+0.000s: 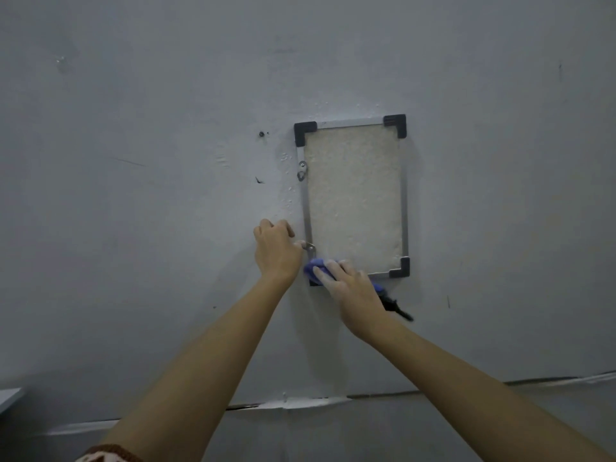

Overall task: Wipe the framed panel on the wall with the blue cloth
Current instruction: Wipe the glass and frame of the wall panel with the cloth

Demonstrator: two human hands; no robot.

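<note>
A framed panel (354, 195) hangs on the grey wall, with a pale rough face, a thin metal frame and black corner caps. My right hand (350, 288) presses a blue cloth (316, 266) against the panel's lower left corner, hiding that corner cap. A dark tail of the cloth pokes out to the right under my wrist. My left hand (275, 251) rests on the wall just left of the frame, fingers curled, thumb and fingertip at the lower metal hanger tab (310, 248) on the frame's left side.
A second metal hanger tab (302, 170) sits higher on the frame's left edge. A screw hole (262, 134) marks the wall left of the panel. A cracked seam (300, 403) runs across the wall below. A pale ledge (8, 396) shows at the far left.
</note>
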